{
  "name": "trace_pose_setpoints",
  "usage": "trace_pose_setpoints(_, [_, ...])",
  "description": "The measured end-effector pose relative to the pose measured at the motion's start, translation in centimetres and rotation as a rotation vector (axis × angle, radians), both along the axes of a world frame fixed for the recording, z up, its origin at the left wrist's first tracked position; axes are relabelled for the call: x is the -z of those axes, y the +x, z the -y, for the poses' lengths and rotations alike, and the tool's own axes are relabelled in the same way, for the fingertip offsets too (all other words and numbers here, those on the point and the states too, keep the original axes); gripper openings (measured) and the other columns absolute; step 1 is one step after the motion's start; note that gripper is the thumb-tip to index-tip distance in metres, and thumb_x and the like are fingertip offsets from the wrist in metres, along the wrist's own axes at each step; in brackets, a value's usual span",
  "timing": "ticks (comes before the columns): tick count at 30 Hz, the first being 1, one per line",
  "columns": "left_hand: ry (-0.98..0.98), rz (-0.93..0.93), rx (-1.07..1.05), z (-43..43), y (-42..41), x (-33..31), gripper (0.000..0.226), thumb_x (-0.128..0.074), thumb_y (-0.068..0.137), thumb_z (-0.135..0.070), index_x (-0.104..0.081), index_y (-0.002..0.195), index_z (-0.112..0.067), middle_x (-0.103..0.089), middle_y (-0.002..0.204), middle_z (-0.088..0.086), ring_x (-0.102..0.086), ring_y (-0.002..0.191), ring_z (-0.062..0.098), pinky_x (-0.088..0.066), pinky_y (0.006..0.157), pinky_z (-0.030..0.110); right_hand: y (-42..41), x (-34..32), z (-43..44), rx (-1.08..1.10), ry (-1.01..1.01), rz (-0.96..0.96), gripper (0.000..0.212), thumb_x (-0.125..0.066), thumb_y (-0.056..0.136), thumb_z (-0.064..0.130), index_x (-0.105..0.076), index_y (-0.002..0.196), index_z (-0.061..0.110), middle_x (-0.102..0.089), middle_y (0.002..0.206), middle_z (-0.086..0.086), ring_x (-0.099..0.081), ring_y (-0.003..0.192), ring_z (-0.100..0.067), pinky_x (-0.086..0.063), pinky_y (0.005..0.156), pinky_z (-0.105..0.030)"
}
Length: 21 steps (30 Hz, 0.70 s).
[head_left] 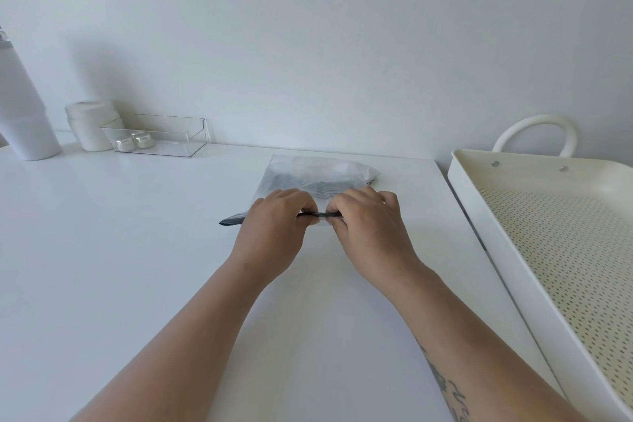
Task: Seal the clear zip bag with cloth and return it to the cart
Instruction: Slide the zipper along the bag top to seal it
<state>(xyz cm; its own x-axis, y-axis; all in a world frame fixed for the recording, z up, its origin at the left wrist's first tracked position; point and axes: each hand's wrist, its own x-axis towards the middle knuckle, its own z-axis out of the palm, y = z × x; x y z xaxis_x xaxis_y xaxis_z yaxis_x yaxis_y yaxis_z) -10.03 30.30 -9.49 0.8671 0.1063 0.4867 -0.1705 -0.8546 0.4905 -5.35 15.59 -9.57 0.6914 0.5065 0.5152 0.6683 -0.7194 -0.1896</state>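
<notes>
On the white tabletop (137, 250) against a plain white wall (308, 27), my left hand (274, 229) and right hand (371, 233) pinch the clear plastic zip bag's (318, 175) dark strip; the perforated white cart tray (548, 233) sits beside its right edge.

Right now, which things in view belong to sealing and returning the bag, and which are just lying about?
Part of the job:
- clear zip bag with cloth, lying on the table
- left hand and right hand, both pinching its dark zip strip
- cart tray, empty in view

Just lying about:
- white bottle
- white jar
- clear organiser holding two small jars
</notes>
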Motion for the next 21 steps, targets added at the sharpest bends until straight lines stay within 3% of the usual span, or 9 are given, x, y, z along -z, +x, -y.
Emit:
trace_pose_setpoints(7, [0.002, 0.015, 0.064, -0.03, -0.15, 0.29, 0.009, -0.067, 0.086, -0.02, -0.066, 0.094, -0.024, -0.064, 0.088, -0.016, -0.055, 0.088, 0.012, -0.046, 0.081, 0.035, 0.28, 0.03, 0.45, 0.014, 0.014, -0.015, 0.015, -0.055, 0.093, 0.014, -0.058, 0.082, 0.024, -0.058, 0.083, 0.01, -0.051, 0.087, -0.014, -0.02, 0.077, -0.027])
trace_pose_setpoints(16, [0.036, 0.046, 0.028, -0.02, 0.0, 0.22, 0.01, -0.065, 0.088, -0.014, -0.066, 0.081, -0.02, -0.059, 0.076, -0.015, -0.056, 0.083, 0.019, -0.044, 0.077, 0.04, -0.01, -0.07, 0.31, -0.055, 0.047, -0.024, 0.01, -0.057, 0.094, 0.023, -0.06, 0.084, 0.022, -0.06, 0.085, 0.01, -0.05, 0.088, -0.015, -0.025, 0.082, -0.027])
trace_pose_setpoints(21, [0.009, 0.038, 0.02, -0.37, 0.09, 0.22, 0.006, -0.067, 0.087, -0.021, -0.07, 0.084, -0.024, -0.063, 0.077, -0.016, -0.055, 0.084, 0.012, -0.045, 0.079, 0.035, 0.02, 0.15, 0.19, -0.03, 0.048, -0.015, 0.013, -0.054, 0.095, 0.02, -0.057, 0.083, 0.023, -0.059, 0.085, 0.01, -0.05, 0.088, -0.015, -0.023, 0.081, -0.027])
